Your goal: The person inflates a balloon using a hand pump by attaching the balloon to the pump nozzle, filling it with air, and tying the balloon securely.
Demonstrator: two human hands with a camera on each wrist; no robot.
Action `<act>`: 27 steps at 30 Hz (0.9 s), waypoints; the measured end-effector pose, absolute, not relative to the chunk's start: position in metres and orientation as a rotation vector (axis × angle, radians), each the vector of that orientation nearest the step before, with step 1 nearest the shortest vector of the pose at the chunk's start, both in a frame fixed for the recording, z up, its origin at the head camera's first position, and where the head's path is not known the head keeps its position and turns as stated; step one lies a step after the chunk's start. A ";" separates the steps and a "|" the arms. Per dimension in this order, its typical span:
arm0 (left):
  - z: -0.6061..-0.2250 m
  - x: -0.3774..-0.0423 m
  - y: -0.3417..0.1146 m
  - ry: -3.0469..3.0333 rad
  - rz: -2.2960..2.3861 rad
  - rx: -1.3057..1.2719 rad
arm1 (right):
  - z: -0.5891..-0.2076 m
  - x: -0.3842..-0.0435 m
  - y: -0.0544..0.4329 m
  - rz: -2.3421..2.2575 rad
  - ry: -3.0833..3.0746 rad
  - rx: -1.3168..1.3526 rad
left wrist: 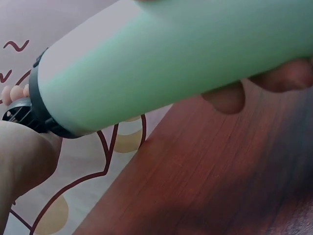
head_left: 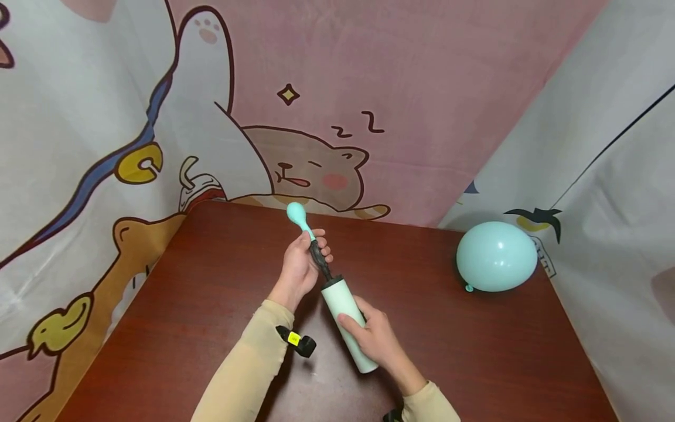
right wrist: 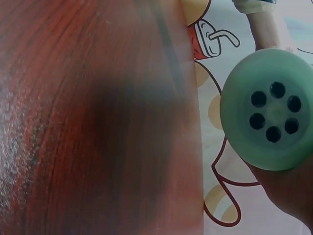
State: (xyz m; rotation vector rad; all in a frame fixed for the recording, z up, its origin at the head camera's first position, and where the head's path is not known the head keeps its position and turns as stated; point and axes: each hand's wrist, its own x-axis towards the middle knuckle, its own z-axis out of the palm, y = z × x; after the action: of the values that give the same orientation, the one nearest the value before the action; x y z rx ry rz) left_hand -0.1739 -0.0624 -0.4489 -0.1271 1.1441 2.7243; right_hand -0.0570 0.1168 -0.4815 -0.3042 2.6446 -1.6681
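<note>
Head view gives us the clearest picture of the work: the left hand (head_left: 298,268) has its fingers curled round the black nozzle (head_left: 319,256) of a hand pump, with the thumb near the neck of a small, limp-looking balloon (head_left: 296,213). The right hand (head_left: 375,335) grips the pale green pump body (head_left: 345,313), its thumb lying across the near side. The pump is held tilted above the brown table (head_left: 211,305), with its nozzle end pointing away from the person, and the balloon stands out past the left fingers. We judge that the step in hand is the fitting of the balloon on the nozzle, or the very beginning of pumping, because the balloon is only a small bulb; how far the neck is pushed on, we cannot tell. The next move, in our opinion, calls for the left hand to keep the neck pinched tightly at the nozzle, while the right hand works the body along its length. If the neck is loose, it could slip off under the air. A large inflated balloon (head_left: 497,256) rests at the right far side of the table, well apart from both hands.
</note>
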 end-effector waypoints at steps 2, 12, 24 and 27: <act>-0.449 -0.173 -0.063 1.111 2.715 -0.119 | -0.481 -0.057 0.117 -1.669 2.633 -0.281; -0.441 -0.185 -0.082 1.046 2.797 -0.109 | -0.490 -0.044 0.121 -1.661 2.588 -0.382; -0.445 -0.175 -0.059 1.055 2.797 -0.115 | -0.486 -0.052 0.115 -1.710 2.573 -0.328; -0.446 -0.172 -0.054 1.068 2.803 -0.114 | -0.482 -0.057 0.111 -1.736 2.561 -0.301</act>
State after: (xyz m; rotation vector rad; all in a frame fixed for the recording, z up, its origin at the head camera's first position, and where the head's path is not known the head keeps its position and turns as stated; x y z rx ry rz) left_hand -0.1724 -0.0537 -0.4456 -0.1140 1.0678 2.8034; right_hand -0.0575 0.1112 -0.4818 -0.3008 2.5606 -1.7357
